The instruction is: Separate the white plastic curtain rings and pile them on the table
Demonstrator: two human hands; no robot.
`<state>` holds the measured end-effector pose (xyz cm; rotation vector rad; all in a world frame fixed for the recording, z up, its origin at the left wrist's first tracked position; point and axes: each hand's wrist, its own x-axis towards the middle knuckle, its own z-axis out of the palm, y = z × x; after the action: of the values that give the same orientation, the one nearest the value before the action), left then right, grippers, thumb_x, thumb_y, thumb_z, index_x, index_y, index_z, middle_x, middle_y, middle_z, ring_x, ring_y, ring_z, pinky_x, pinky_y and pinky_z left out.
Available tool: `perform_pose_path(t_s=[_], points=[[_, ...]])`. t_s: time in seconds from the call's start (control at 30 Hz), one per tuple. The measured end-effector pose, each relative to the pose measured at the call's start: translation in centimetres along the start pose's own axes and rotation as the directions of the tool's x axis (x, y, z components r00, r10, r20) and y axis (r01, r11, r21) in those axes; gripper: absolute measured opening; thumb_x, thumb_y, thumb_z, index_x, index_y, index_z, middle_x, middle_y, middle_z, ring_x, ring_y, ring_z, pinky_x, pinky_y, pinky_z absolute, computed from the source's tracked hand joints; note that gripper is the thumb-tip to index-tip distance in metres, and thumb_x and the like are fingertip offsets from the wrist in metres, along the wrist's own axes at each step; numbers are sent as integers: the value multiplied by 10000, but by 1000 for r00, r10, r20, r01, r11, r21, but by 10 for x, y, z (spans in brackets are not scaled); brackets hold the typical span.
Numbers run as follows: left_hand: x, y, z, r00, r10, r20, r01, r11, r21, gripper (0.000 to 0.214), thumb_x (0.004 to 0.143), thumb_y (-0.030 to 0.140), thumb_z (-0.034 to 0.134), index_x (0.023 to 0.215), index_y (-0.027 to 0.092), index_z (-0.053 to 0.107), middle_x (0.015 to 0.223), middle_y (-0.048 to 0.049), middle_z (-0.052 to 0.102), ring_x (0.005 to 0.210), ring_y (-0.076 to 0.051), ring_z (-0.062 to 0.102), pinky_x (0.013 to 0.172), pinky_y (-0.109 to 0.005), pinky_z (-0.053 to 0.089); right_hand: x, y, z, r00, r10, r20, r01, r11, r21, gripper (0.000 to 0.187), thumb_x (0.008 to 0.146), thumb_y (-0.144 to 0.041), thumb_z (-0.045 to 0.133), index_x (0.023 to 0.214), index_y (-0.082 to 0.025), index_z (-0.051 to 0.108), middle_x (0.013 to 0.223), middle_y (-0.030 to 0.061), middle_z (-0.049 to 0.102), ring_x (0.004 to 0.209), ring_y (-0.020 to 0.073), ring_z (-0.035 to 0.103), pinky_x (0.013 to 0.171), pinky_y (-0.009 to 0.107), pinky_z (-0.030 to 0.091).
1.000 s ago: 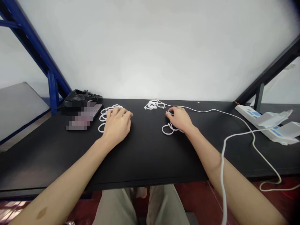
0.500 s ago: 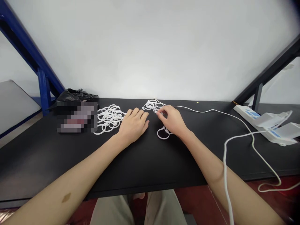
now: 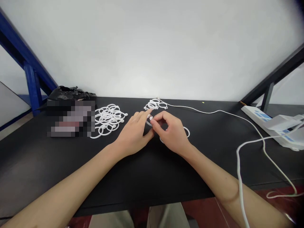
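My right hand (image 3: pixel 169 131) pinches a small white plastic piece (image 3: pixel 151 118) between thumb and forefinger. A white ring (image 3: pixel 148 123) shows in part just below that piece, between my two hands. My left hand (image 3: pixel 135 131) is open beside it, forefinger stretched out and thumb apart; whether it touches the ring I cannot tell. Under and beside my right hand lies another white ring (image 3: pixel 187 131), partly hidden. Several white rings with small eyelets (image 3: pixel 108 118) lie heaped to the left of my left hand. A smaller group of white rings (image 3: pixel 154 104) rests beyond my fingertips.
A black table (image 3: pixel 133 180) carries everything, with a pale wall (image 3: pixel 152 50) behind. A black plastic bag (image 3: pixel 68 93) and a blurred-out item (image 3: pixel 71 122) sit at left. A white cable (image 3: pixel 219 110) runs toward a white-and-blue device (image 3: pixel 263 118) at right, crossing over my right forearm.
My right hand has moved slightly left and nearer me, carrying the small white piece away from the far rings. My left hand has turned toward it. The view has shifted a little.
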<state>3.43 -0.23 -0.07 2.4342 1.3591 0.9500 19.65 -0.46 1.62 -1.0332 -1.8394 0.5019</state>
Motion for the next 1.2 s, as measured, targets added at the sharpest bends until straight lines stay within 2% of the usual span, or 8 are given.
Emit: perform_pose_path(t_s=[0.27,0.4,0.53,0.67,0.8,0.97,1.07,1.2], points=[[2,1,1,995,-70,-74,77,992,99,523,895,344,544,1382,194,426,1183,-95,623,1097,-269,565,945,-434,468,-1,1,1,998,65,-25,-64,997,50,122,882,-292,615,799,-202,613,780,1,684,698,129,658,670,267,546],[1,2,-2,997,-66,-30,67,997,39,607,888,323,542,1453,220,348,1170,-84,621,1087,-258,572,941,-426,477,-1,2,1,998,69,-1,-68,995,71,85,880,-294,612,884,-211,599,807,3,687,721,139,668,701,287,560],[-1,0,-4,999,-40,33,41,999,-27,660,861,289,552,1475,210,322,1148,-87,623,1077,-253,582,904,-408,504,-2,1,0,998,42,36,-44,997,64,202,882,-243,595,1083,-223,596,883,7,683,758,135,672,739,292,561],[-3,-2,-6,998,-23,60,26,999,-43,699,840,272,563,1484,193,302,1193,-100,616,1089,-253,579,908,-406,512,-2,2,-1,999,-7,47,6,1000,17,106,895,-260,599,983,-229,650,894,11,697,745,135,654,717,292,545],[-3,-1,-8,998,8,56,-6,999,-43,631,871,289,550,1457,196,337,1215,-95,610,1115,-249,566,951,-412,494,-1,5,-2,1000,-24,11,24,1000,-3,72,890,-286,630,906,-222,659,839,7,686,718,137,626,694,291,528],[-1,0,-9,999,31,32,-30,999,-15,440,901,311,554,1319,189,484,1136,-74,626,1055,-235,571,916,-392,497,0,5,-3,999,-37,-20,37,999,10,71,893,-280,634,859,-222,658,862,11,689,740,142,631,699,296,532],[0,0,-10,999,39,36,-39,999,-12,379,912,312,549,1274,207,516,1065,-54,635,986,-225,576,861,-376,505,0,3,-4,999,-35,-28,35,999,-2,88,902,-272,617,949,-235,682,921,17,704,759,143,642,722,301,542],[0,-2,-13,999,40,36,-40,999,-14,418,911,312,546,1316,223,491,1053,-51,639,962,-230,568,819,-377,505,-2,-2,-5,998,-69,5,69,997,-34,208,925,-244,550,1098,-245,665,969,25,698,781,140,647,719,293,550]])
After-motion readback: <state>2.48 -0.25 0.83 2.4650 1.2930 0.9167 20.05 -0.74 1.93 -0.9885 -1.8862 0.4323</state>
